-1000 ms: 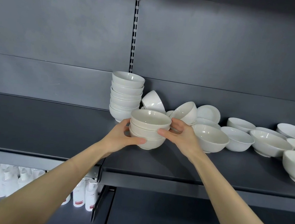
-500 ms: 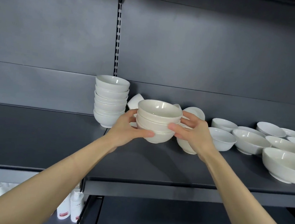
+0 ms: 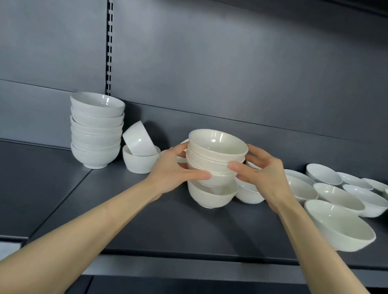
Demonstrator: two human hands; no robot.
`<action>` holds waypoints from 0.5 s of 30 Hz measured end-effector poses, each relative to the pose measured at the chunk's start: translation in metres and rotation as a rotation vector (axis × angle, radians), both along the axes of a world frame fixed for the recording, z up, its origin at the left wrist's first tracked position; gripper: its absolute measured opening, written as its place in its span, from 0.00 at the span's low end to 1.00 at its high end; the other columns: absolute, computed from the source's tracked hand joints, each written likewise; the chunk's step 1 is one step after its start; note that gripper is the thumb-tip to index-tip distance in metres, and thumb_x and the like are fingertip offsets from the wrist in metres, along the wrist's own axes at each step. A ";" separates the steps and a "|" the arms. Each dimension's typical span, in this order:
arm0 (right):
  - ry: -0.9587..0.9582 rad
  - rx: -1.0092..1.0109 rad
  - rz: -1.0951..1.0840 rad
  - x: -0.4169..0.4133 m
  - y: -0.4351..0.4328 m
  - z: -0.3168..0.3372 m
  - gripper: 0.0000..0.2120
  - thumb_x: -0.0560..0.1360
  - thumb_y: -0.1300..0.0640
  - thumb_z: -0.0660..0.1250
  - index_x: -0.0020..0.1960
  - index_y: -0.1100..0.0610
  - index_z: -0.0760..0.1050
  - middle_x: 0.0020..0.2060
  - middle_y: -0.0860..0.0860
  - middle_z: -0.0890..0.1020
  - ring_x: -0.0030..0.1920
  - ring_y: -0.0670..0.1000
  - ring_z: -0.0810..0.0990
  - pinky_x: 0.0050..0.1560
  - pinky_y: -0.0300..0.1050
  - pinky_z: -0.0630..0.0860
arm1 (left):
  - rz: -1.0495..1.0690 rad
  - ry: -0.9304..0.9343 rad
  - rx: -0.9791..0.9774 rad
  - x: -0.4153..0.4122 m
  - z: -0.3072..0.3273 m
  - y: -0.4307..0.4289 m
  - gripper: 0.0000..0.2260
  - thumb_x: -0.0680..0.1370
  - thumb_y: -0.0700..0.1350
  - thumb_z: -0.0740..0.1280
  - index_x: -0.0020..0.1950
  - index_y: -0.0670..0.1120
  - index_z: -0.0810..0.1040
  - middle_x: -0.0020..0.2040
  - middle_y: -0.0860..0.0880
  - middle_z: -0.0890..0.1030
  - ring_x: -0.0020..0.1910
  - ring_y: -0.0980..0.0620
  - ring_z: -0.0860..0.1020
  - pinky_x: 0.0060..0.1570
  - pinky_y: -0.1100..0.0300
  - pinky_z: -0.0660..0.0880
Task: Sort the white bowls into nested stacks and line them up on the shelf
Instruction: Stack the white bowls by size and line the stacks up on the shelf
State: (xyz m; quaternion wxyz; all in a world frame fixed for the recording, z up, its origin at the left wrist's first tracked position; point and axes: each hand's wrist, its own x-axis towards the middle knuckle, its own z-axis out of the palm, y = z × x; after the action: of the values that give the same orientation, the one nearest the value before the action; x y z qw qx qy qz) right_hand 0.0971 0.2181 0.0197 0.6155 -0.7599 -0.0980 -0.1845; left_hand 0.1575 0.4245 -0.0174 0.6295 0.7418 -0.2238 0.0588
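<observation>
Your left hand and right hand are both clasped around a small nested stack of cream bowls, one hand on each side, thumbs toward you. It sits just above, or partly inside, another bowl resting on the dark shelf; whether they touch is unclear. Left of your hands stands a taller stack, with a tilted bowl propped in an upright one beside it. Wider bowls lie loose to the right.

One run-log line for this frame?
left hand + right hand: gripping held stack | under it: single bowl on shelf | tall stack: back left
</observation>
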 end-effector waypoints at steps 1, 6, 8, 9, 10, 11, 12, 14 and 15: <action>0.000 -0.010 0.012 0.003 -0.005 -0.002 0.21 0.70 0.66 0.74 0.57 0.49 0.76 0.41 0.36 0.84 0.43 0.37 0.83 0.47 0.37 0.81 | 0.014 0.003 0.004 0.000 -0.001 -0.004 0.29 0.62 0.48 0.82 0.57 0.64 0.74 0.59 0.52 0.77 0.57 0.55 0.77 0.56 0.58 0.77; 0.048 -0.009 0.075 0.019 -0.023 -0.015 0.23 0.68 0.63 0.76 0.59 0.48 0.75 0.48 0.41 0.84 0.47 0.42 0.84 0.51 0.42 0.81 | 0.103 0.012 0.050 -0.004 -0.012 -0.018 0.29 0.64 0.46 0.81 0.61 0.56 0.75 0.55 0.58 0.79 0.54 0.61 0.77 0.46 0.71 0.74; 0.067 0.003 0.095 0.023 -0.027 -0.020 0.26 0.68 0.63 0.76 0.63 0.51 0.75 0.54 0.47 0.83 0.53 0.46 0.83 0.54 0.46 0.80 | 0.130 0.008 0.068 -0.009 -0.015 -0.021 0.29 0.64 0.46 0.81 0.62 0.56 0.74 0.54 0.62 0.78 0.54 0.64 0.75 0.46 0.73 0.73; 0.070 0.005 0.105 0.025 -0.029 -0.022 0.27 0.68 0.63 0.76 0.64 0.53 0.75 0.56 0.49 0.83 0.55 0.47 0.82 0.56 0.46 0.80 | 0.139 0.007 0.079 -0.010 -0.017 -0.023 0.30 0.64 0.47 0.81 0.63 0.56 0.74 0.55 0.62 0.78 0.55 0.64 0.75 0.48 0.72 0.72; 0.071 0.008 0.114 0.025 -0.031 -0.024 0.27 0.68 0.63 0.76 0.65 0.54 0.74 0.56 0.50 0.82 0.57 0.48 0.81 0.57 0.47 0.79 | 0.145 0.009 0.088 -0.011 -0.018 -0.025 0.31 0.64 0.48 0.81 0.64 0.56 0.74 0.56 0.62 0.78 0.57 0.64 0.74 0.50 0.70 0.71; 0.072 0.015 0.122 0.026 -0.033 -0.026 0.28 0.68 0.64 0.76 0.66 0.55 0.74 0.57 0.51 0.82 0.58 0.48 0.81 0.58 0.46 0.79 | 0.152 0.014 0.091 -0.012 -0.019 -0.026 0.31 0.64 0.48 0.81 0.65 0.56 0.74 0.56 0.61 0.78 0.57 0.64 0.74 0.51 0.69 0.71; 0.072 0.021 0.129 0.026 -0.035 -0.027 0.28 0.68 0.64 0.76 0.66 0.56 0.73 0.57 0.51 0.82 0.58 0.48 0.80 0.58 0.46 0.79 | 0.159 0.023 0.093 -0.012 -0.021 -0.028 0.32 0.64 0.48 0.81 0.65 0.56 0.74 0.57 0.61 0.78 0.58 0.63 0.74 0.51 0.68 0.71; 0.072 0.031 0.146 0.027 -0.036 -0.028 0.28 0.68 0.65 0.76 0.65 0.56 0.74 0.54 0.48 0.82 0.56 0.47 0.81 0.57 0.42 0.79 | 0.172 0.033 0.095 -0.011 -0.023 -0.030 0.32 0.64 0.48 0.81 0.65 0.55 0.74 0.58 0.60 0.78 0.59 0.61 0.74 0.53 0.67 0.71; 0.073 0.033 0.153 0.027 -0.037 -0.028 0.26 0.68 0.66 0.75 0.64 0.55 0.74 0.52 0.46 0.82 0.54 0.47 0.81 0.56 0.39 0.79 | 0.175 0.035 0.097 -0.011 -0.024 -0.031 0.32 0.63 0.48 0.81 0.65 0.55 0.74 0.58 0.60 0.79 0.60 0.60 0.74 0.55 0.65 0.72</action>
State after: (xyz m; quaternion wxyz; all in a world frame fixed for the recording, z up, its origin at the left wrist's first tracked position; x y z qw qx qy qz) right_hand 0.1241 0.1815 -0.0086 0.6434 -0.7462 -0.1306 -0.1107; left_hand 0.1465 0.3934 -0.0410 0.5891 0.7890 -0.1496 0.0895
